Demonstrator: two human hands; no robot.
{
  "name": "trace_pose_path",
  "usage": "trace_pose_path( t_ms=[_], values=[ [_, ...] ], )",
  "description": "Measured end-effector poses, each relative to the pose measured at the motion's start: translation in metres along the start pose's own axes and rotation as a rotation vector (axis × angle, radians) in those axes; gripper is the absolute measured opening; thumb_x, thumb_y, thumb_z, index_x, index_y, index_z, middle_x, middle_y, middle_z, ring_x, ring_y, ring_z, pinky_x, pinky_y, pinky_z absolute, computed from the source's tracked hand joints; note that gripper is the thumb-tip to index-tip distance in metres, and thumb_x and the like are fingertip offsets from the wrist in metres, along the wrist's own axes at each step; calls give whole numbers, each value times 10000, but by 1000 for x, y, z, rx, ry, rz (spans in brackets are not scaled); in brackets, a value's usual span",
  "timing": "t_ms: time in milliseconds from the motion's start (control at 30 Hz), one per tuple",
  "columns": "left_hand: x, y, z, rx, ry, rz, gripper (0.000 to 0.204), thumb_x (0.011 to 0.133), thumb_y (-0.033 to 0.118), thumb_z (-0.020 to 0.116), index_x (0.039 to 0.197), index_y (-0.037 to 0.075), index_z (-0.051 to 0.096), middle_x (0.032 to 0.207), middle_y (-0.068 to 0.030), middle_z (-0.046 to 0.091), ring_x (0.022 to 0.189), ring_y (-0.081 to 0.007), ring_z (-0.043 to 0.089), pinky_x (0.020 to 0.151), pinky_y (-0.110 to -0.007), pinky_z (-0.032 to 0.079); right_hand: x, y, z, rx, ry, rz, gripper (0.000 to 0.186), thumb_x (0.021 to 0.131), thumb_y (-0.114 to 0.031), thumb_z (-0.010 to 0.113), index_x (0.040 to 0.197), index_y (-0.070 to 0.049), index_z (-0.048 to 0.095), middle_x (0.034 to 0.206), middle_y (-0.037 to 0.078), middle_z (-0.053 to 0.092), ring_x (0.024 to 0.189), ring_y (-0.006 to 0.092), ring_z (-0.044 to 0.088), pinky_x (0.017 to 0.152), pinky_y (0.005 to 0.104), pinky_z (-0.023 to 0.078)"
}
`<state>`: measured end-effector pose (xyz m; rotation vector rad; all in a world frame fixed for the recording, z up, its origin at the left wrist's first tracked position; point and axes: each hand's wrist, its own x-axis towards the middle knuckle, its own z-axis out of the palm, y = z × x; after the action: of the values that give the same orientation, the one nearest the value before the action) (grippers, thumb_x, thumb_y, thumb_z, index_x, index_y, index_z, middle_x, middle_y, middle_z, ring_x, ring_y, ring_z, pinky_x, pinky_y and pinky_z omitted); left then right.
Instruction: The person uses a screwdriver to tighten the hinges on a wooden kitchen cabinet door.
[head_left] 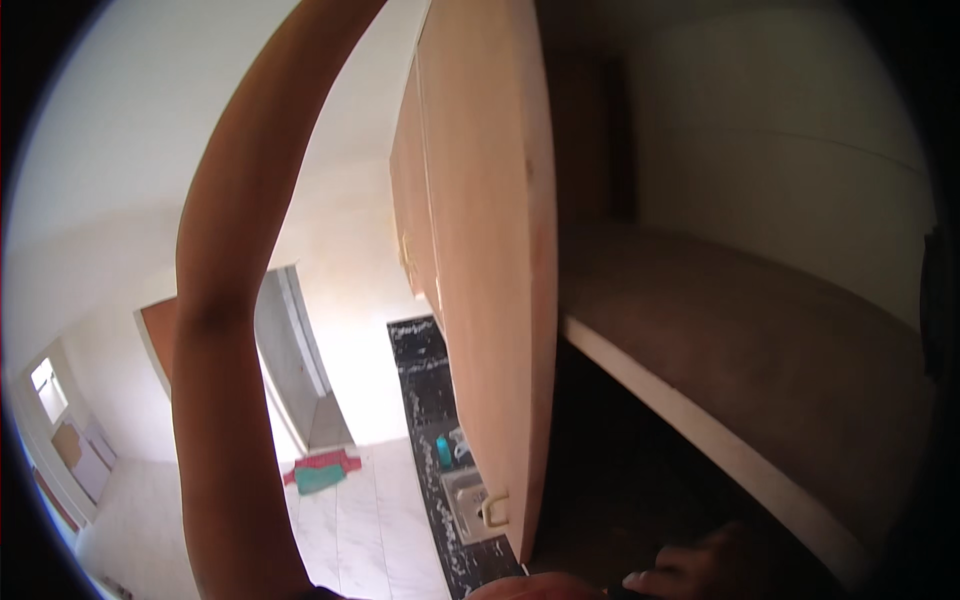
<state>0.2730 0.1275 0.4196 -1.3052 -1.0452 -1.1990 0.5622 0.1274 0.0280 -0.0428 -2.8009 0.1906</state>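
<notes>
My left arm reaches up from the lower edge and leaves the picture at the top, so its hand is out of sight. Beside it stands an open wooden cupboard door with a brass-coloured handle near its lower end. Low in the shade of the cupboard is my right hand, its fingers bent together. A small dark shape shows at its fingertips, too dim to name. Above that hand runs the cupboard's brown shelf, with a pale front edge. No object shows on the shelf's visible part.
Beyond the door, a black patterned counter holds a steel sink and a teal bottle. Red and green cloths lie on the pale tiled floor. A doorway stands in the far wall.
</notes>
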Motion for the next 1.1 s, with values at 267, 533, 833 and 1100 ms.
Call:
trace_pose_path(
  t_ms=[267, 533, 833, 1100],
  values=[
    [-8, -27, -36, -506, -170, 88, 532, 901, 231, 678, 1323, -87, 607, 1182, -238, 692, 1140, -323, 658, 1051, -468, 492, 6, 0, 14, 10, 15, -3, 231, 949, -177, 637, 1092, -3, 689, 887, 171, 676, 655, 303, 670, 560, 402, 527],
    [2, -52, -19, -671, -146, 107, 589, 977, 312, 652, 1406, -74, 535, 1340, -263, 618, 1332, -353, 555, 1150, -523, 424, 9, 4, 11, 13, 16, -17, 237, 950, -171, 635, 1108, -1, 684, 894, 174, 674, 658, 306, 669, 561, 403, 527],
    [-2, -28, 1, -736, -123, 19, 458, 1087, 237, 473, 1432, -57, 535, 1406, -239, 593, 1352, -348, 538, 1170, -498, 428, 1, 4, 9, -1, 59, 6, 245, 951, -164, 632, 1125, 1, 678, 902, 179, 673, 661, 309, 668, 562, 405, 527],
    [-9, -36, 16, -623, -97, 12, 477, 1097, 218, 416, 1512, -13, 460, 1547, -185, 487, 1444, -309, 450, 1239, -454, 346, 7, 7, 8, 7, 62, -23, 252, 952, -158, 630, 1140, 3, 673, 909, 183, 672, 664, 312, 667, 563, 407, 527]
  ],
)
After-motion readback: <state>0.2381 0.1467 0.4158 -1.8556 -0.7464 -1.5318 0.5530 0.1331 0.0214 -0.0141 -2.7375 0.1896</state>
